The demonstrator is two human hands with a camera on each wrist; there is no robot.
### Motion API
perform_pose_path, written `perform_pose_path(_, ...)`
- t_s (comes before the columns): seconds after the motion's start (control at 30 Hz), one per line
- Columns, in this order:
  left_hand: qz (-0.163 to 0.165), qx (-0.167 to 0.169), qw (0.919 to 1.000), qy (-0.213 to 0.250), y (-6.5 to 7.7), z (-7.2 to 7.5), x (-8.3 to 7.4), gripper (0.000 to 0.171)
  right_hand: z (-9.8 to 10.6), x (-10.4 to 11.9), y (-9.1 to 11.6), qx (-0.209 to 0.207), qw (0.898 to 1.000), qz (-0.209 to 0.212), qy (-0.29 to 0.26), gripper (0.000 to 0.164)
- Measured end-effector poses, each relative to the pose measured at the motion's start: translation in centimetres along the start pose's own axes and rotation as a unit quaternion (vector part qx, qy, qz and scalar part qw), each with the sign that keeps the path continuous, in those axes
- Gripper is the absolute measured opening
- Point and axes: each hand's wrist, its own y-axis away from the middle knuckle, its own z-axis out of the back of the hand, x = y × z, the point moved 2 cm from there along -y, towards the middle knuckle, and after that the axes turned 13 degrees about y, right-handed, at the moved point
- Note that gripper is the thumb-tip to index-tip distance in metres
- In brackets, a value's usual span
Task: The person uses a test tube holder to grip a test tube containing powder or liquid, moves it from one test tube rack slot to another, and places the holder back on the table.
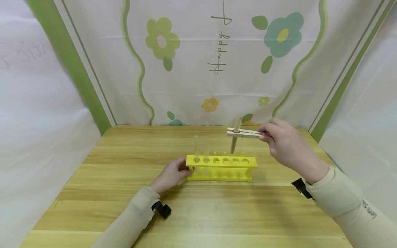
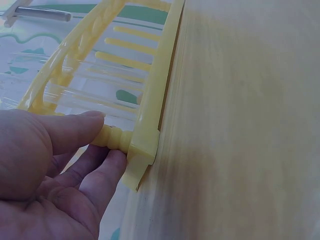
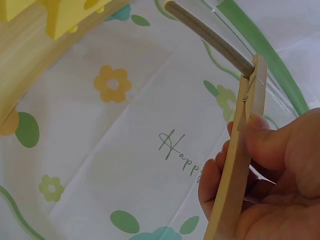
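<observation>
Fingers (image 3: 209,186) of a right hand (image 1: 288,144), curled around a wooden clamp (image 3: 232,165), hold a test tube (image 1: 233,145) aloft, apart from a yellow rack (image 1: 223,165) on the wood-grain table (image 1: 201,213), over or just behind its right half, while the left hand (image 1: 171,174) pinches the post at the rack's left end. To an onlooker nearby, the tube, apparently glass, ought to handle as light and stiff, smooth enough to slip from a slack grip and brittle enough to crack against a hard edge. Its best hold would seem to be high on the barrel, where the clamp bites, snug rather than crushing; the rounded lower end looks like the part to spare from knocks. Slim and leaning a little off upright, the tube is clear above the clamp and dull grey-brown below, though whether that colour is contents or coating cannot be told from here. Two colourless tubes (image 1: 196,146) stand side by side in the rack's leftmost holes, in plain contrast with their murky companion
</observation>
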Motion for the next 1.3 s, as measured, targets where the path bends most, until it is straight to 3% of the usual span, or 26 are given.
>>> perform_pose_path(1.3,-0.003,0.005,1.0000,0.002,-0.3,0.0,0.3,0.034,-4.2,1.0,1.9,0.040,0.998,-0.023,-0.037,0.011)
